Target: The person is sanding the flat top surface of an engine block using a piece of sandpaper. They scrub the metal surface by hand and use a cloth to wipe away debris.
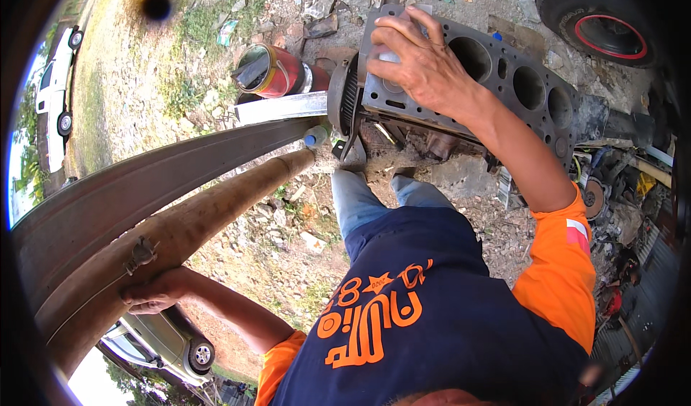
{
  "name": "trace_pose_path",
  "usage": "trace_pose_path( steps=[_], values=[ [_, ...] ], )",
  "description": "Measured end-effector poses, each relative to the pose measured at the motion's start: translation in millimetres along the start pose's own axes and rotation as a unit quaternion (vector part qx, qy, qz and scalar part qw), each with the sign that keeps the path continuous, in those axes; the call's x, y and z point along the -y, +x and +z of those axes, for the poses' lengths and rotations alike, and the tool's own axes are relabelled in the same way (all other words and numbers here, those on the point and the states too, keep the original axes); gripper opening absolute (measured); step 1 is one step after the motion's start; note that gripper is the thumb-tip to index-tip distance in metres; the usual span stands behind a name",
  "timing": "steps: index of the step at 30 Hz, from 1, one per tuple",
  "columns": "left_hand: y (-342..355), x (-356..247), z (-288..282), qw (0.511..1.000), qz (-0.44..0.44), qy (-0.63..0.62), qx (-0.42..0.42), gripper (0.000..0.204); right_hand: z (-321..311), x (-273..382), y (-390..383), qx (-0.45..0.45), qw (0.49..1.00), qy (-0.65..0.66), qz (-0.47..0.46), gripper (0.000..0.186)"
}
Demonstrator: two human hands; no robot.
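My right hand [419,60] is curled over the left end of a metal engine block [507,57], fingers closed on a pale, shiny object that they mostly hide. Open cylinder bores show beside it. A toothed round metal part [344,93] stands at the block's left end. Low at the left, my left hand [157,293] grips a long brown pole [223,208], just below a small clamp [140,255] on it. A dark steel beam [101,194] runs alongside the pole.
A red bucket [277,78], silver bar [281,107] and bottle [314,137] sit left of the block. A tire [594,14] lies upper right. Scrap parts [597,197] crowd the right. Two vehicles stand at left, one white [52,100], one olive [162,337]. Rubble covers the ground.
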State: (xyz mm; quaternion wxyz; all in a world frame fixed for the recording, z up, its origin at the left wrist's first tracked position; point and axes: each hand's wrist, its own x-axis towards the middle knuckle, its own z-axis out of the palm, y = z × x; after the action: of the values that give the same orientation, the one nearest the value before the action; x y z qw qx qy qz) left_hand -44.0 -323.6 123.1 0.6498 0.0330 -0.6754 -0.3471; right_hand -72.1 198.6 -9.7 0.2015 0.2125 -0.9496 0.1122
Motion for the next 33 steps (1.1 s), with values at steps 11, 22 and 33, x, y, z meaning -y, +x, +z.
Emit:
trace_pose_path(
  steps=[11,22,33],
  values=[
    [1.7,2.7,-2.0,1.0,-0.005,0.002,-0.009,0.054,1.7,-17.9,6.7,-0.021,0.999,-0.024,0.014,0.029],
    [1.4,-2.6,-0.4,1.0,-0.013,-0.026,-0.006,0.061,2.0,2.4,-3.3,-0.005,1.0,-0.007,-0.006,0.028],
    [-1.0,-1.6,-0.5,1.0,-0.021,0.007,-0.016,0.057,-1.3,-2.3,-3.0,0.005,1.0,-0.018,-0.011,0.029]
  ],
)
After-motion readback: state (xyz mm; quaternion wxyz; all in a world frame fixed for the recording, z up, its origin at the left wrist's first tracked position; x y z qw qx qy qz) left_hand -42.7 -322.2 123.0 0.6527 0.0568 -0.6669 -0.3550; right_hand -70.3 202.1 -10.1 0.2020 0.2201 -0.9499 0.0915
